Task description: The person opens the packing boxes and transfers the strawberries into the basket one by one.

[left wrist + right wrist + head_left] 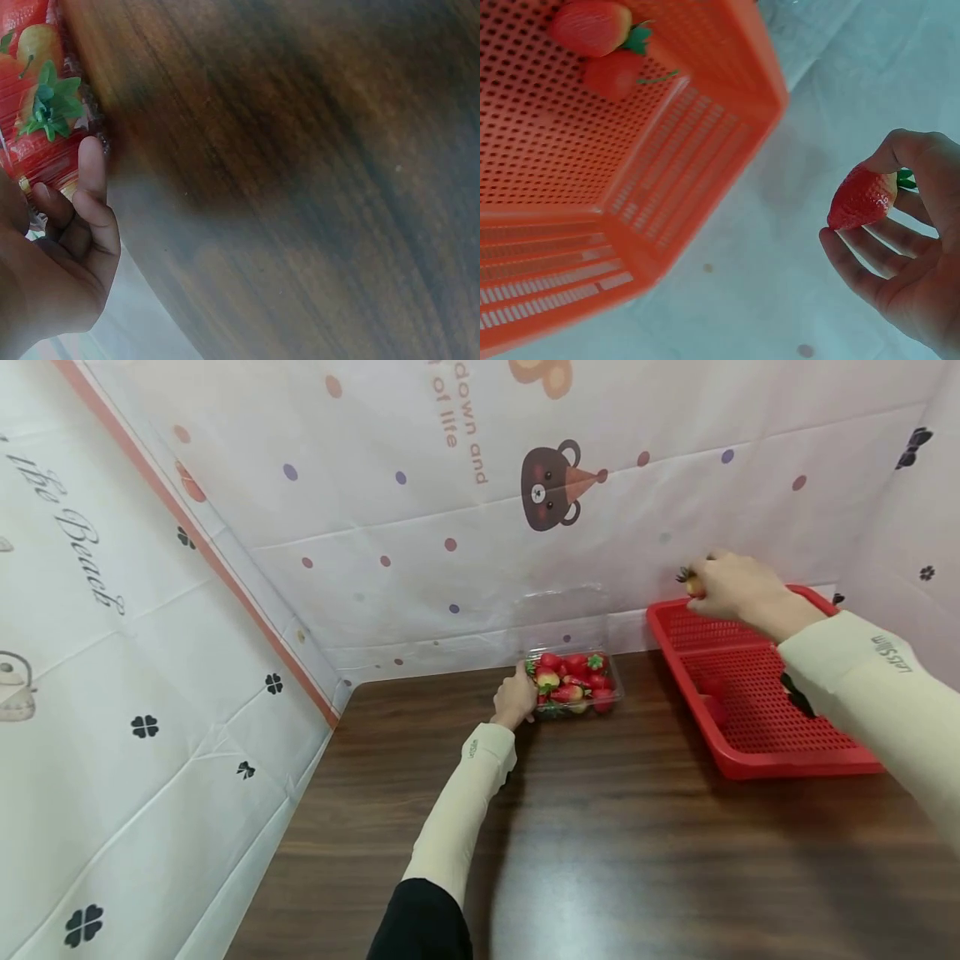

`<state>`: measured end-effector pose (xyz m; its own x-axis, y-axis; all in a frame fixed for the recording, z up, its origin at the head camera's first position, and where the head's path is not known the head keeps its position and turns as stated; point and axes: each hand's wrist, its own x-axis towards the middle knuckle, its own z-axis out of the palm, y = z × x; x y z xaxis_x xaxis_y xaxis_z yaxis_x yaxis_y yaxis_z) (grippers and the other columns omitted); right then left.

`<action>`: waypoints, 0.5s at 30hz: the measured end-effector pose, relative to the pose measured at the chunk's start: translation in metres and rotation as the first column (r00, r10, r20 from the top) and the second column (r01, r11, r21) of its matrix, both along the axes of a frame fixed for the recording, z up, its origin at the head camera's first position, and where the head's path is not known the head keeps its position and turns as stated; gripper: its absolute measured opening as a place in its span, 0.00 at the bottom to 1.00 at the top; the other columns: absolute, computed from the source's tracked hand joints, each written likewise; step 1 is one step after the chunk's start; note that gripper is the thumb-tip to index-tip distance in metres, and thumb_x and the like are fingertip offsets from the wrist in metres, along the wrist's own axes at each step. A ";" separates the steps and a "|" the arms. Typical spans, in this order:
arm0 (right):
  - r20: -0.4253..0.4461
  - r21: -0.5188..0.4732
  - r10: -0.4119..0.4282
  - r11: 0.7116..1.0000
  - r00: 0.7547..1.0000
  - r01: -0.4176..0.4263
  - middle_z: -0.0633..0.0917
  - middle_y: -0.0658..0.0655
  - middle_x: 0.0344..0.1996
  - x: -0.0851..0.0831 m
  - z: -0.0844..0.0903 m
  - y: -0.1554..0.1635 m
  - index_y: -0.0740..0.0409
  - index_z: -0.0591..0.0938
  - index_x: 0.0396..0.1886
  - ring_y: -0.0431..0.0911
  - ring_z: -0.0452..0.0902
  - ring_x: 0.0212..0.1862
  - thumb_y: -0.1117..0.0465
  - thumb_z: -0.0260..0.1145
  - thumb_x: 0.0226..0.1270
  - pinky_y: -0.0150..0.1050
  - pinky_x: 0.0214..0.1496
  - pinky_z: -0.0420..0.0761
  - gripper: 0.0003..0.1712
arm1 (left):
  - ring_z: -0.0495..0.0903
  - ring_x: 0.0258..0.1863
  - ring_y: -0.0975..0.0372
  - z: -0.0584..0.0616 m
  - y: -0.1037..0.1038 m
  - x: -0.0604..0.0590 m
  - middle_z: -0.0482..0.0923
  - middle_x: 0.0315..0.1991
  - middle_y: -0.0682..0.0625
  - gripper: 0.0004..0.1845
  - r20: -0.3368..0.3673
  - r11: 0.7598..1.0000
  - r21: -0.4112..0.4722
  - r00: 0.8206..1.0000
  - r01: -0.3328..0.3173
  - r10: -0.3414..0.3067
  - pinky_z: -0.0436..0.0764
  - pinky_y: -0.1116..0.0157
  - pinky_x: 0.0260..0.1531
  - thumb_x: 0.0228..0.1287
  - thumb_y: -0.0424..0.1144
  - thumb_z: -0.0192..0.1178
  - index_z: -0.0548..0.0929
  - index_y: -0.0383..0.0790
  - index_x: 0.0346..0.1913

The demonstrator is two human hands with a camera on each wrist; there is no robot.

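Dark wood-grain tabletop [600,843] fills the near field, streaked brown, boxed on three sides by pale printed sheeting [225,635] with clover marks, dots and a cartoon bear; near edge bare of objects in the head view; two cream sleeves reach forward from the bottom of that view.

Left hand [514,695] lies mid-table, at the left end of a clear plastic punnet [573,683]; fingers curled against the punnet's side wall, touching it; left wrist view shows the fingertips [91,161] pressed to the clear wall, red fruit and a green leafy cap visible through it; whether the thumb grips the far side, cannot tell; punnet packed with strawberries [570,681], red, some pale yellowish, lid standing open behind it against the back sheeting.

Right of the punnet, apart from it, sits a red perforated plastic basket [750,727], long side running away toward the back wall; two strawberries [592,45] lie on its mesh floor, touching each other, seen in the right wrist view; in the head view they show only dimly.

Farthest: right hand [738,589] raised over the basket's far left corner, pinching a single strawberry [862,199] between thumb and fingertips, remaining fingers loosely spread below; green cap toward the palm, red tip pointing out; the berry hangs in air, outside the basket rim in the wrist view, clear of rim and sheeting.
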<state>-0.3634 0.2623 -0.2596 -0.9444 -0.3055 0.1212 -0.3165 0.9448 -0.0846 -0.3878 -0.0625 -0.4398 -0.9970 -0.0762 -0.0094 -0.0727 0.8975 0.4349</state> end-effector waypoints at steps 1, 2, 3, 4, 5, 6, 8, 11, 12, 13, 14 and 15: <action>0.001 0.005 -0.006 1.000 1.000 0.006 0.75 0.75 0.48 0.000 -0.001 0.004 0.72 0.74 0.57 0.66 0.73 0.46 0.59 0.66 0.67 0.64 0.47 0.76 0.25 | 0.84 0.16 0.59 0.000 0.000 -0.001 0.85 0.18 0.48 0.26 -0.003 1.000 -0.006 1.000 0.003 -0.003 0.84 0.54 0.47 0.83 0.43 0.40 0.58 0.54 0.79; -0.001 0.012 -0.009 1.000 1.000 0.009 0.76 0.75 0.48 0.000 -0.003 0.008 0.72 0.74 0.56 0.65 0.73 0.46 0.59 0.67 0.67 0.63 0.47 0.77 0.24 | 0.84 0.16 0.59 0.001 0.000 -0.001 0.85 0.19 0.48 0.26 -0.006 1.000 -0.013 1.000 0.004 -0.004 0.84 0.54 0.47 0.82 0.43 0.41 0.58 0.54 0.79; 0.003 0.015 -0.017 1.000 1.000 0.017 0.76 0.75 0.47 0.001 -0.006 0.013 0.71 0.74 0.55 0.65 0.73 0.45 0.59 0.67 0.67 0.63 0.46 0.77 0.24 | 0.84 0.17 0.59 0.000 0.002 -0.001 0.85 0.20 0.48 0.26 -0.008 1.000 -0.018 1.000 0.007 -0.007 0.84 0.54 0.47 0.82 0.43 0.41 0.58 0.54 0.79; 0.005 0.021 -0.024 0.999 1.000 0.024 0.76 0.75 0.46 0.002 -0.008 0.017 0.71 0.74 0.54 0.65 0.73 0.45 0.60 0.67 0.67 0.63 0.45 0.77 0.23 | 0.85 0.17 0.59 0.000 0.003 -0.001 0.85 0.20 0.48 0.26 -0.008 1.000 -0.020 1.000 0.008 -0.008 0.84 0.54 0.46 0.82 0.43 0.41 0.58 0.54 0.79; 0.004 0.030 -0.030 0.999 1.000 0.030 0.77 0.75 0.46 0.002 -0.010 0.021 0.71 0.75 0.52 0.65 0.73 0.44 0.60 0.67 0.67 0.62 0.44 0.77 0.22 | 0.85 0.17 0.59 0.000 0.004 -0.001 0.85 0.20 0.48 0.26 -0.008 1.000 -0.019 1.000 0.008 -0.008 0.84 0.54 0.46 0.82 0.43 0.41 0.58 0.54 0.78; 0.000 0.039 -0.032 0.999 0.999 0.032 0.77 0.75 0.44 0.003 -0.011 0.024 0.71 0.75 0.50 0.65 0.74 0.43 0.60 0.67 0.66 0.62 0.43 0.77 0.21 | 0.84 0.17 0.59 0.000 0.005 -0.001 0.85 0.19 0.48 0.26 -0.009 1.000 -0.017 1.000 0.008 -0.009 0.84 0.54 0.46 0.82 0.43 0.41 0.58 0.54 0.79; -0.001 0.062 -0.033 0.998 0.999 0.033 0.78 0.75 0.41 0.004 -0.015 0.029 0.71 0.75 0.46 0.64 0.75 0.41 0.60 0.68 0.66 0.61 0.42 0.77 0.19 | 0.84 0.16 0.59 0.001 0.005 -0.001 0.85 0.19 0.48 0.26 -0.007 1.000 -0.010 1.000 0.010 -0.010 0.84 0.54 0.46 0.83 0.43 0.41 0.58 0.54 0.78; 0.023 0.092 -0.040 0.995 0.999 0.037 0.79 0.75 0.40 0.004 -0.019 0.033 0.73 0.76 0.44 0.66 0.76 0.42 0.60 0.69 0.66 0.61 0.42 0.78 0.19 | 0.84 0.15 0.58 0.001 0.003 -0.001 0.84 0.18 0.48 0.25 -0.005 1.000 0.008 1.000 0.010 -0.010 0.84 0.53 0.47 0.83 0.43 0.40 0.58 0.53 0.79; 0.033 0.100 -0.042 0.994 0.999 0.039 0.79 0.76 0.40 0.004 -0.020 0.035 0.74 0.76 0.44 0.66 0.77 0.42 0.60 0.69 0.66 0.61 0.43 0.78 0.20 | 0.83 0.15 0.58 0.001 0.002 -0.001 0.84 0.18 0.48 0.25 -0.006 1.000 0.013 1.000 0.010 -0.010 0.84 0.53 0.48 0.83 0.43 0.40 0.58 0.53 0.79; 0.044 0.108 -0.047 0.993 0.998 0.042 0.79 0.76 0.41 0.003 -0.022 0.036 0.74 0.76 0.45 0.67 0.77 0.43 0.60 0.69 0.66 0.62 0.44 0.78 0.20 | 0.83 0.15 0.58 0.001 0.002 0.000 0.84 0.18 0.47 0.25 -0.005 1.000 0.019 1.000 0.009 -0.009 0.84 0.53 0.48 0.83 0.43 0.40 0.58 0.53 0.79; 0.058 0.114 -0.052 0.993 0.997 0.045 0.79 0.77 0.42 0.003 -0.023 0.037 0.75 0.76 0.45 0.68 0.77 0.44 0.60 0.68 0.67 0.63 0.45 0.78 0.20 | 0.84 0.15 0.58 0.001 0.001 0.000 0.84 0.18 0.47 0.25 -0.007 1.000 0.029 1.000 0.009 -0.008 0.84 0.53 0.48 0.83 0.42 0.41 0.58 0.53 0.79; 0.067 0.117 -0.056 0.992 0.996 0.048 0.79 0.77 0.43 0.002 -0.025 0.038 0.75 0.76 0.46 0.68 0.77 0.45 0.60 0.67 0.67 0.64 0.45 0.78 0.20 | 0.84 0.15 0.58 0.001 0.001 0.000 0.84 0.18 0.47 0.26 -0.006 0.999 0.032 1.000 0.008 -0.008 0.84 0.53 0.48 0.83 0.42 0.41 0.58 0.53 0.79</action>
<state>-0.3613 0.2998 -0.2846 -0.9643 -0.2641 0.0210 -0.2641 0.9645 0.0052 -0.3882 -0.0618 -0.4393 -0.9977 -0.0678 -0.0056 -0.0626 0.8838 0.4637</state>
